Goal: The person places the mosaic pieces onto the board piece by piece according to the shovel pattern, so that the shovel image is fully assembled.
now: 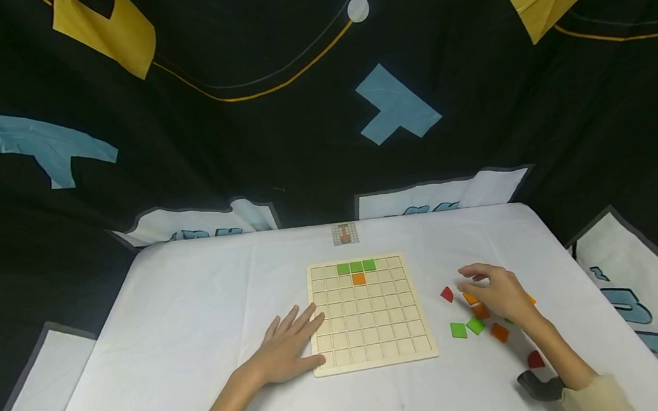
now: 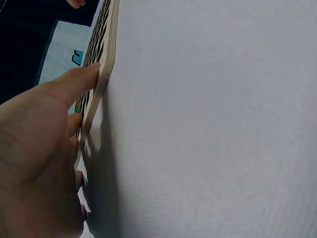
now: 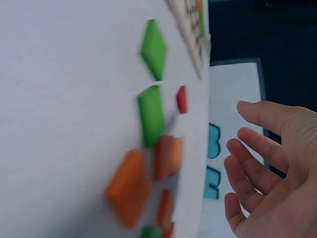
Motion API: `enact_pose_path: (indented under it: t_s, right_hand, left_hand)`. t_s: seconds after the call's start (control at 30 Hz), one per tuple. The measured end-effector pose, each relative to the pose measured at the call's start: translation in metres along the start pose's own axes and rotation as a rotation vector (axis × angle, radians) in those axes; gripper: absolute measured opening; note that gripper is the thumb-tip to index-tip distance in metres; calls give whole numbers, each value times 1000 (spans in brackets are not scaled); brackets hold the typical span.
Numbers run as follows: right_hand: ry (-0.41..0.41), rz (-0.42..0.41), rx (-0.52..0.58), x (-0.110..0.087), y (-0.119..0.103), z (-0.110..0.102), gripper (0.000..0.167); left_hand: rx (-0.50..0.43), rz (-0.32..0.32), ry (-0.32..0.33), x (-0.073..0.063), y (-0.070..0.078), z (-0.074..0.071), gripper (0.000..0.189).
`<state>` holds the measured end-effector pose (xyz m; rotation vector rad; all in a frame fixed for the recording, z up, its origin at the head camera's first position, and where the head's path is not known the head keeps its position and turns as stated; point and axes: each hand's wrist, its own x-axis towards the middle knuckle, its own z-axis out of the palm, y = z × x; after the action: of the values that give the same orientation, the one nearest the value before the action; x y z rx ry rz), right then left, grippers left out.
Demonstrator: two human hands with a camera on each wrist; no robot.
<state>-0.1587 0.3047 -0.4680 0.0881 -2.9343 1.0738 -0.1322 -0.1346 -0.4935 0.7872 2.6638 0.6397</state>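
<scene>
Tiles on and right of the board (card behind it).

Gap parts board, tiles; left hand blocks left side

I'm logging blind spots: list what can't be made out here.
Head: loose pieces beneath the right grip, partly hidden by it.
Head: fine detail on the card, too small.
Right wrist: edges of the orange pieces, blurred.
Right wrist: the board, cut off by the top edge.
</scene>
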Motion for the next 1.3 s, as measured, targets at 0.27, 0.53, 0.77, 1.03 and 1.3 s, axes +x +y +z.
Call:
enact_pose_path:
  t_s: [0.27, 0.53, 0.77, 1.03, 1.3]
  right_hand:
    - [-18, 63, -11, -17, 20, 4, 38]
    - [-48, 107, -7, -20, 27, 7, 35]
    - [-24, 89, -18, -18, 30, 9, 32]
    - [-3, 97, -41, -15, 28, 13, 27]
    - [5, 61, -67, -16, 24, 13, 29]
  left_hand:
    - [-11, -3, 1, 0, -1, 0, 77]
    - [-4, -5, 9, -1, -3, 1, 77]
    - [-7, 3, 2, 0, -2, 1, 77]
    - [-7, 4, 3, -1, -2, 1, 76]
    - [0, 1, -1, -1, -1, 0, 76]
